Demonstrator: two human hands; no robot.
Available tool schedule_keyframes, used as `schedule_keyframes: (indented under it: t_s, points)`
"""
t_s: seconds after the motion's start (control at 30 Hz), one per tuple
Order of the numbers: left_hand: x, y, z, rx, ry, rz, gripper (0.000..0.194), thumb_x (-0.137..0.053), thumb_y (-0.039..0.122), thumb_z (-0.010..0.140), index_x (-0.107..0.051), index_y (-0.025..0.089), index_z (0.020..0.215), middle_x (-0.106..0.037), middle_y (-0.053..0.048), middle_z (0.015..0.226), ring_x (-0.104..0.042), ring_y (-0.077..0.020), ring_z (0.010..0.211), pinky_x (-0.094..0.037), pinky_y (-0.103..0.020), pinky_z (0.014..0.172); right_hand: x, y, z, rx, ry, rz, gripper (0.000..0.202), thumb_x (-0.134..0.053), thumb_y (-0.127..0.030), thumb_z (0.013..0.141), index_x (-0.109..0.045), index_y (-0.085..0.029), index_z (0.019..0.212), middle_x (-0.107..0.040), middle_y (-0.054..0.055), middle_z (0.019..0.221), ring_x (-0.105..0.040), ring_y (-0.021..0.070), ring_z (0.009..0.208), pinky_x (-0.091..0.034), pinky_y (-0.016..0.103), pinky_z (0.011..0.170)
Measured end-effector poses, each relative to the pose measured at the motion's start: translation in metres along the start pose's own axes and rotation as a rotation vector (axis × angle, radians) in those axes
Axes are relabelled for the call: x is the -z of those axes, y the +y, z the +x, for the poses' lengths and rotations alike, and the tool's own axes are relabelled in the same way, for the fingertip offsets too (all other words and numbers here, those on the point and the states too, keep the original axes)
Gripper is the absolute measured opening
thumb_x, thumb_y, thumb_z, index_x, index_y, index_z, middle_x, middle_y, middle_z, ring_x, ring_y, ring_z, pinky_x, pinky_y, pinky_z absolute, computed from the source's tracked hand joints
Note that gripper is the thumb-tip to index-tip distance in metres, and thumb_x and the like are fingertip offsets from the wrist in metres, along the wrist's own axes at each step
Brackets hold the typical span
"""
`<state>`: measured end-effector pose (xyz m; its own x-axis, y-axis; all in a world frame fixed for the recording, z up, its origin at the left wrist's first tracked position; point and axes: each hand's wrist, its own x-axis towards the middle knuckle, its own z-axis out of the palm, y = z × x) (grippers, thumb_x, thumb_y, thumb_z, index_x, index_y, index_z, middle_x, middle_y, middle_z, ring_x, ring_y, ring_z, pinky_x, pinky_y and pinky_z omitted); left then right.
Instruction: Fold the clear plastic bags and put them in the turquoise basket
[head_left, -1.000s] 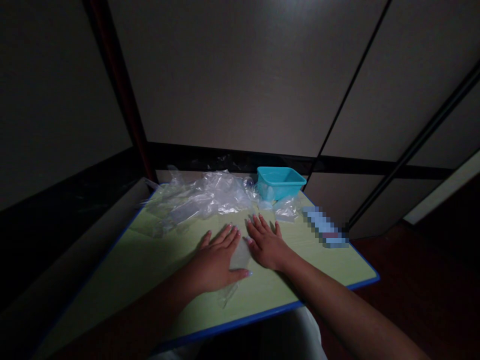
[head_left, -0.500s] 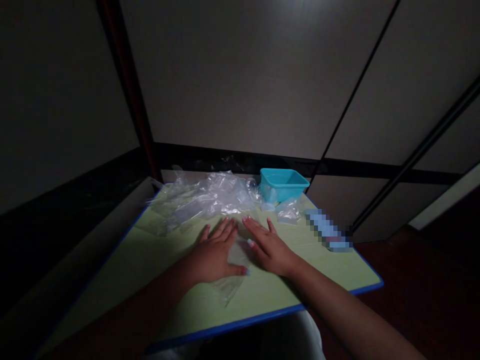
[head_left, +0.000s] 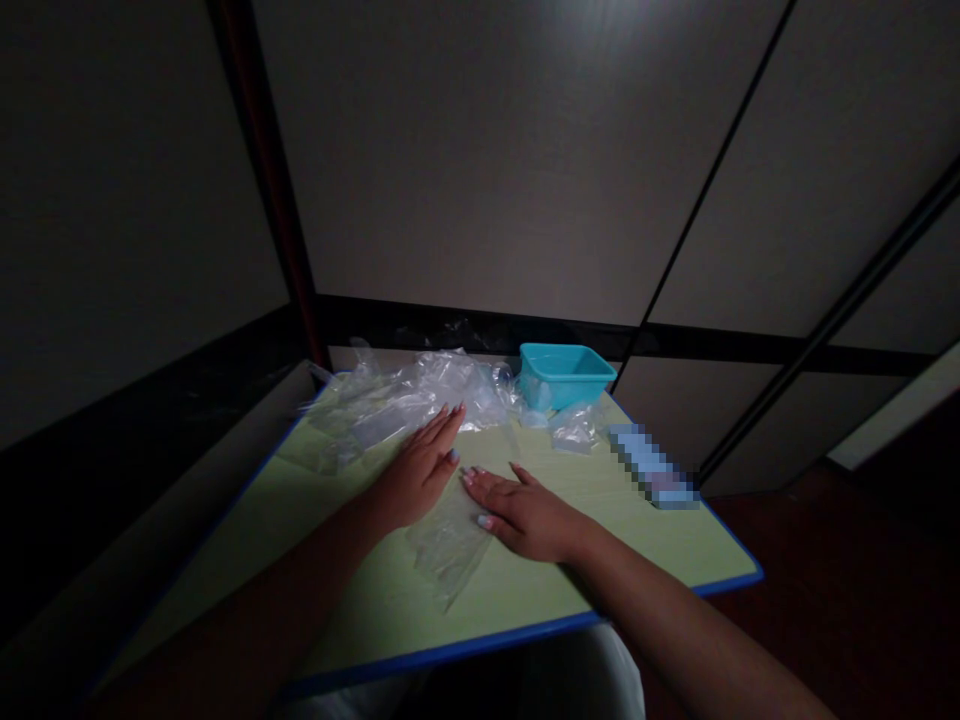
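A clear plastic bag (head_left: 450,555) lies flat on the pale green table, its pointed lower end toward the front edge. My right hand (head_left: 525,510) rests on the bag's right side, fingers stretched out and pointing left. My left hand (head_left: 424,468) is at the bag's upper left, fingers straight and held close together, thumb alongside; whether its palm touches the bag is hidden. Just beyond the left fingertips spreads a heap of crumpled clear plastic bags (head_left: 457,385).
A turquoise plastic basket (head_left: 568,378) stands at the back right. In front of it sits a small crumpled clear bag (head_left: 576,428). A blurred-out light blue object (head_left: 652,468) lies near the right edge of the blue-rimmed table (head_left: 637,560). Wall panels rise behind.
My left hand has moved up and left, drawing its fingers together. My right hand has slid down and left over the bag, more of which now shows.
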<state>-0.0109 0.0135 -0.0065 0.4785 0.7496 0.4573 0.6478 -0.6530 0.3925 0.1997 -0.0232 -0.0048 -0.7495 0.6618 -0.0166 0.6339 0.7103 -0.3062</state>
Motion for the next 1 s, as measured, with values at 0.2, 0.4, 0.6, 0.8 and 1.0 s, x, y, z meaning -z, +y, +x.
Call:
schedule_keyframes:
  t_s: [0.2,0.4,0.6,0.8,1.0]
  points:
    - [-0.002,-0.002,-0.001,0.001,0.039,0.071,0.054,-0.02,0.035,0.093,-0.026,0.008,0.139,-0.029,-0.01,0.145,-0.012,-0.0205,0.136,-0.015,-0.038,0.111,-0.003,0.007,0.001,-0.138,0.029,-0.055,0.054,-0.026,-0.036,0.092,-0.013,-0.023,0.143,-0.019,0.004,0.148,-0.014,0.0161,0.136,-0.005,0.054,0.106]
    - [-0.002,-0.008,0.003,0.049,0.097,0.145,0.042,-0.032,0.038,0.089,-0.054,0.014,0.117,-0.05,-0.012,0.126,-0.03,-0.027,0.126,-0.026,-0.043,0.104,-0.008,0.019,0.003,-0.469,0.202,-0.074,0.054,-0.027,-0.035,0.091,-0.02,-0.018,0.142,-0.022,0.01,0.146,-0.014,0.0231,0.136,0.001,0.063,0.101]
    - [0.021,-0.014,0.013,0.062,-0.042,0.084,0.035,-0.039,0.038,0.086,-0.049,0.018,0.059,-0.049,0.0,0.062,-0.048,-0.0148,0.061,-0.037,-0.025,0.057,0.002,0.012,-0.002,-0.203,0.359,0.033,0.048,-0.043,-0.037,0.087,-0.04,-0.024,0.133,-0.034,0.008,0.142,-0.028,0.0224,0.131,-0.016,0.052,0.104]
    - [0.021,-0.023,0.01,0.092,-0.159,0.099,0.036,-0.044,0.04,0.083,-0.043,0.018,0.054,-0.045,0.002,0.057,-0.046,-0.014,0.057,-0.032,-0.024,0.055,0.001,0.0,-0.005,0.254,0.336,0.091,0.023,-0.05,-0.029,0.084,-0.065,-0.026,0.102,-0.061,0.002,0.117,-0.042,0.0186,0.122,-0.022,0.039,0.104]
    - [0.018,-0.022,0.002,0.15,-0.209,0.258,0.035,-0.069,0.044,0.06,-0.054,0.02,0.08,-0.054,-0.006,0.099,-0.044,-0.0266,0.102,-0.036,-0.035,0.083,-0.003,0.0,-0.006,0.313,0.284,0.092,0.024,-0.048,-0.025,0.085,-0.065,-0.022,0.102,-0.062,0.004,0.115,-0.044,0.0184,0.121,-0.014,0.041,0.106]
